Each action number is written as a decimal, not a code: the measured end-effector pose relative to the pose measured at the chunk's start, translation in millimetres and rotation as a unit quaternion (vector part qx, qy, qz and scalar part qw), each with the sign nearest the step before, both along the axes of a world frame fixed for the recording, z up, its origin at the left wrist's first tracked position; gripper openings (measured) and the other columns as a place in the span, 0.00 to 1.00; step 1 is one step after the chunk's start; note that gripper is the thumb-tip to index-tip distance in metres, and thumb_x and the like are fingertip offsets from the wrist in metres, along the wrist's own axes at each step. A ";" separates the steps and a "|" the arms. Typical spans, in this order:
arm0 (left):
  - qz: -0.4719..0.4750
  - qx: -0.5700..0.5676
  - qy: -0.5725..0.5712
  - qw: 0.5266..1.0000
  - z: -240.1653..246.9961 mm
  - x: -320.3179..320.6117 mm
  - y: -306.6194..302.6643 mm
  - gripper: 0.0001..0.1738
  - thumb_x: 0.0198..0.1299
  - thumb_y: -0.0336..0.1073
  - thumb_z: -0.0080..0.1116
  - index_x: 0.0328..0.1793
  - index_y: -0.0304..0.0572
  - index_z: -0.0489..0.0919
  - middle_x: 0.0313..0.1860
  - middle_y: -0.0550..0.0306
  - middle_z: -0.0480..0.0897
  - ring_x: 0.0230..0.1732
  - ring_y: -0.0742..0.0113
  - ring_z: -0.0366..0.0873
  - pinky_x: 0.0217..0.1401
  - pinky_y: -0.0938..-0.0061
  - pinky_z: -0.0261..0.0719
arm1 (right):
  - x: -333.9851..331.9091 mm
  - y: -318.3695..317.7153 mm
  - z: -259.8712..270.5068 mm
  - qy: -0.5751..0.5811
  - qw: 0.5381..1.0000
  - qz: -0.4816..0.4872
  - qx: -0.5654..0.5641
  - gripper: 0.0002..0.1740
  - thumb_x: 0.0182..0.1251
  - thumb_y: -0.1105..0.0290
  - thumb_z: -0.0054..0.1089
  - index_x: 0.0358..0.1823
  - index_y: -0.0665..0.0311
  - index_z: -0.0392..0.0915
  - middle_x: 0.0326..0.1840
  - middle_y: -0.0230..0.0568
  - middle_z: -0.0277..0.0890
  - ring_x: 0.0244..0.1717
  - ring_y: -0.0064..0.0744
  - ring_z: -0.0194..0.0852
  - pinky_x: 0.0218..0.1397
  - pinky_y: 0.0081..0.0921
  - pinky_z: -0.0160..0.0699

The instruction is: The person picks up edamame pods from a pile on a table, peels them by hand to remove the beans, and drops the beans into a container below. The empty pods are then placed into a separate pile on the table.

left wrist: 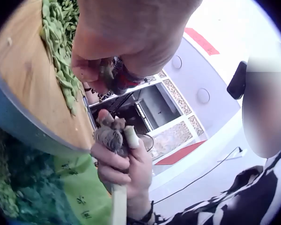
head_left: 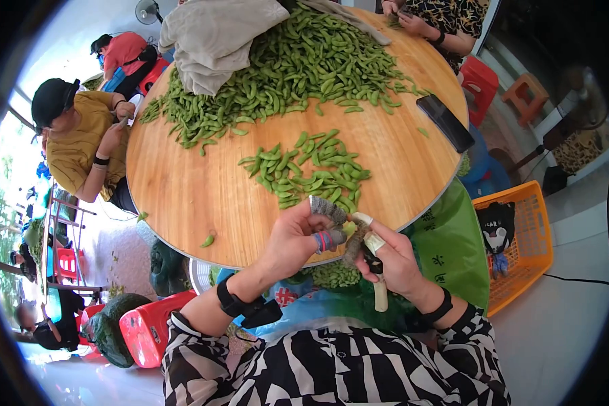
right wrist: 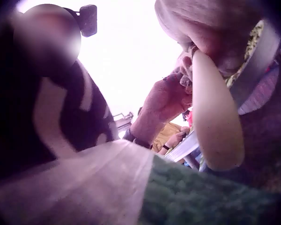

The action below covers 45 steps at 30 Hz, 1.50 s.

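Note:
At the table's near edge, my left hand has grey and coloured wraps on its fingers and pinches a green soybean pod, which the fingers partly hide. Close beside it, my right hand has pale and grey finger wraps and grips a tool by its long cream handle. The handle's rounded end fills much of the right wrist view; the tool's working end is hidden by the fingers. Just beyond both hands lies a small pile of soybean pods.
A large heap of pods, partly under a grey cloth, covers the far side of the round wooden table. A phone lies at the right. An orange crate stands low right. Other people sit around, one in yellow.

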<state>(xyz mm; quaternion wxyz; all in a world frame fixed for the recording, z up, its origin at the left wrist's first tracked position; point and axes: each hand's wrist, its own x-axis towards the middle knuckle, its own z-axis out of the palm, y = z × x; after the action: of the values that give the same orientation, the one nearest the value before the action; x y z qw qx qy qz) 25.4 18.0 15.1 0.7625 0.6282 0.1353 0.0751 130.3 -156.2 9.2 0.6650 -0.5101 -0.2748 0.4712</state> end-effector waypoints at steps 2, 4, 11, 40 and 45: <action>0.022 -0.031 -0.036 0.999 -2.7 1.4 -3.1 0.21 0.55 0.21 0.62 0.56 0.39 0.74 0.37 0.62 0.83 0.35 0.77 0.79 0.34 0.83 0.73 | 0.0 1.3 1.4 0.047 0.999 0.025 0.011 0.26 0.74 0.66 0.35 0.71 0.68 0.56 0.24 0.39 0.70 0.18 0.19 0.63 0.17 0.14 0.61; 0.033 -0.050 -0.041 0.997 -2.7 1.3 -2.7 0.24 0.54 0.20 0.61 0.58 0.39 0.71 0.39 0.60 0.83 0.38 0.75 0.79 0.37 0.81 0.75 | -1.4 1.5 -1.6 0.062 0.998 0.029 0.016 0.27 0.75 0.66 0.35 0.71 0.68 0.55 0.24 0.38 0.70 0.18 0.19 0.63 0.17 0.14 0.60; 0.037 -0.059 -0.054 0.996 -6.0 -0.4 -2.4 0.26 0.55 0.20 0.62 0.59 0.38 0.66 0.42 0.59 0.82 0.45 0.75 0.77 0.50 0.78 0.75 | -4.1 0.7 0.2 0.069 0.996 0.048 0.027 0.28 0.75 0.63 0.35 0.73 0.67 0.53 0.23 0.38 0.69 0.17 0.18 0.61 0.17 0.14 0.59; 0.027 0.606 -0.200 0.769 0.0 -6.0 1.0 0.21 0.42 0.25 0.67 0.47 0.36 0.81 0.31 0.54 0.77 0.28 0.60 0.74 0.28 0.69 0.73 | 2.3 1.3 -16.4 0.339 0.940 0.039 0.025 0.23 0.71 0.68 0.42 0.67 0.60 0.62 0.43 0.43 0.76 0.14 0.17 0.57 0.11 0.11 0.53; 0.022 0.633 -0.204 0.746 -3.8 -7.5 2.2 0.23 0.40 0.26 0.68 0.47 0.35 0.77 0.29 0.52 0.73 0.24 0.55 0.72 0.26 0.66 0.71 | 1.9 3.4 -18.3 0.440 0.895 0.051 0.048 0.21 0.72 0.69 0.44 0.65 0.59 0.67 0.37 0.44 0.74 0.17 0.24 0.62 0.13 0.15 0.57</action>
<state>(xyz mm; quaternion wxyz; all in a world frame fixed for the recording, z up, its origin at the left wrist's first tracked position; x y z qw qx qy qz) 17.9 20.2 11.3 0.1974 0.9332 -0.0885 0.2868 132.1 -152.7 -9.1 0.7165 -0.2032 -0.0019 0.6673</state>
